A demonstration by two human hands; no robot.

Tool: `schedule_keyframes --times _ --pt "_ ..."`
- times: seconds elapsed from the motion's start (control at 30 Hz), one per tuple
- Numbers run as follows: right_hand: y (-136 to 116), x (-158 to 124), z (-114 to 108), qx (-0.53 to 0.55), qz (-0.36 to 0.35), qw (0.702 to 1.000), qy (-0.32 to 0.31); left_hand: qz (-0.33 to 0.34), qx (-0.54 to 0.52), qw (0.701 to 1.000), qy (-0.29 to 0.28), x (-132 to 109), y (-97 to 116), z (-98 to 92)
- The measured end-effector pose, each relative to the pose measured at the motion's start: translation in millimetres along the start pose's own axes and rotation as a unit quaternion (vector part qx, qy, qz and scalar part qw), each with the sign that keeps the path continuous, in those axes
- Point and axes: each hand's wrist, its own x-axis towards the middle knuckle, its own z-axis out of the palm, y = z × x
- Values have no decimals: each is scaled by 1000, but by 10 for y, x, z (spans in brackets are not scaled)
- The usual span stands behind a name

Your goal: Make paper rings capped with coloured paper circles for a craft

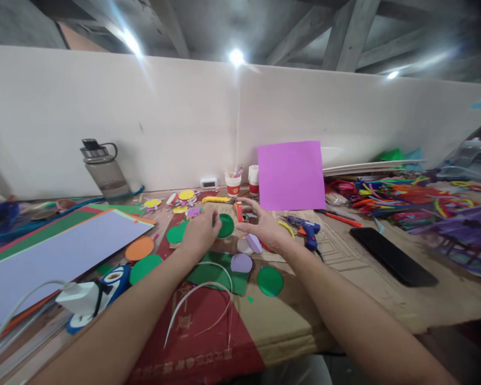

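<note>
My left hand (202,231) pinches the edge of a green paper circle (226,226) held just above the table. My right hand (262,224) is beside it, fingers curled, with a small red-orange stick (239,212) upright between thumb and fingers; the grip itself is partly hidden. Below the hands lie lilac paper circles (241,262), another green circle (270,281) and a dark green sheet (212,274).
A pink paper square (291,175) leans on the wall. A blue glue gun (308,231) and black phone (393,255) lie right. Pipe cleaners (388,198) pile far right. Large lilac sheet (52,251), orange circle (139,248), water bottle (106,171), white charger (82,298) left.
</note>
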Motion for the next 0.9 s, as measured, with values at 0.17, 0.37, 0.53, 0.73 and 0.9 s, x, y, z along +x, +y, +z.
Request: schedule_keyframes --times 0.17,0.37,0.53,0.73,0.9 --pt "3 -32 69 -124 -65 990 21 -9 -196 980 43 14 74 -1" --pt "50 -28 80 -262 -149 951 72 -114 -547 828 -45 45 188 36" --pt "83 -28 59 -297 -162 938 73 -173 -682 702 -105 -26 264 48" --pt "135 -14 59 -312 -165 933 70 -191 -738 627 -160 -54 311 52" --pt "126 -25 75 -323 -165 928 87 -193 -756 610 -139 -53 346 73"
